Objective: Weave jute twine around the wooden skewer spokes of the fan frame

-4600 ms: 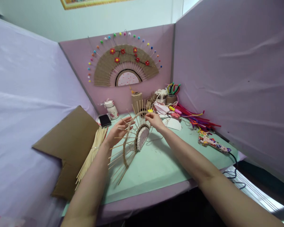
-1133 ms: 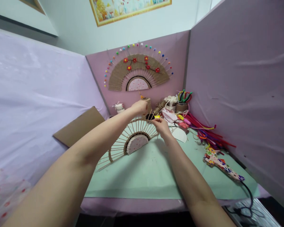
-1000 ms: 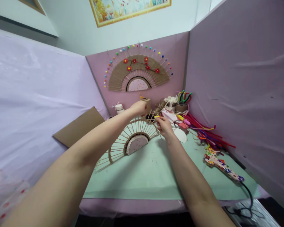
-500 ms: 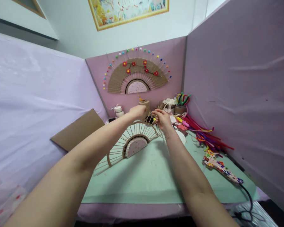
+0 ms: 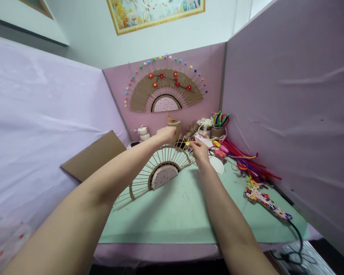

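A half-round fan frame of thin sticks (image 5: 164, 154) lies on the green table mat (image 5: 172, 214), with a dotted half-disc (image 5: 164, 177) at its centre. My left hand (image 5: 167, 135) is closed at the frame's far edge, by the stick tips; what its fingers grip is hidden. To its right, my right hand (image 5: 199, 149) pinches a small yellow piece (image 5: 187, 144) beside the sticks at the frame's right part. Behind my left hand stands a spool of twine (image 5: 175, 124).
A finished fan (image 5: 166, 86) hangs on the pink back panel. Brown cardboard (image 5: 94, 156) leans at left beside a white bottle (image 5: 143, 133). At right are scissors in a pot (image 5: 218, 131), pipe cleaners (image 5: 246, 160), a white disc (image 5: 217, 164) and a patterned glue gun (image 5: 268, 202) with a cable.
My right hand has turned slightly and its fingers have closed on the yellow piece, which shows more clearly. My left hand stays nearly in place. The view has shifted slightly.
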Demonstrator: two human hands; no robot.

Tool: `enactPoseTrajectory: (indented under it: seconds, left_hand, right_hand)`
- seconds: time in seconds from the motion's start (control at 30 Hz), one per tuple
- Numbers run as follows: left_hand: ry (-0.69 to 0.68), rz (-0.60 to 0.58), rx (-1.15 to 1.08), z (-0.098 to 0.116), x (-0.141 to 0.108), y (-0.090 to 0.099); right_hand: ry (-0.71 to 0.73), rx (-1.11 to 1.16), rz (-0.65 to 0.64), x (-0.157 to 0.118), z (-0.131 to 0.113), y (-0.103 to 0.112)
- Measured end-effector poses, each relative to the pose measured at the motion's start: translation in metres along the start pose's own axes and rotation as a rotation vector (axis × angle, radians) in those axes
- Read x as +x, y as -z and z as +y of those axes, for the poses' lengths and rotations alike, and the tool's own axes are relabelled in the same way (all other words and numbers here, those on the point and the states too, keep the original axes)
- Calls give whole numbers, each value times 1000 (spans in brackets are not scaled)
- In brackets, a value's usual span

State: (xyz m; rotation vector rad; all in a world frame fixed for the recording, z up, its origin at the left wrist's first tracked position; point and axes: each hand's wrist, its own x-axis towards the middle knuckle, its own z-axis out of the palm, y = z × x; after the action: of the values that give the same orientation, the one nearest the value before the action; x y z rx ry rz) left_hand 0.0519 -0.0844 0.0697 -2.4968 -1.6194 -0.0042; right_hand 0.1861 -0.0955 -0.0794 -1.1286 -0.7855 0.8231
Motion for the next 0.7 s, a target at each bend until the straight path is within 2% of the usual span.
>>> enactPoseTrajectory:
  seconds: [0.17, 0.37, 0.43, 0.57, 0.63, 0.7]
  left_hand:
    - [-8, 15, -2, 0, 3, -2]
    - [-86, 20, 11, -2, 4, -1]
    - [-154, 111, 24, -1, 0, 0]
    - [-239, 434, 25, 7, -23, -5]
    - [-272, 578, -80, 15, -42, -19]
    - [-319, 656, -269, 23, -65, -45]
  right_hand:
    - [7, -249, -22, -5, 30, 4]
    - [42, -446, -79, -9, 39, -7]
    - [47, -480, -89, -9, 39, -7]
    - [56, -514, -106, -8, 40, -5]
    - [63, -518, -115, -8, 40, -5]
    - [73, -515, -122, -8, 42, -5]
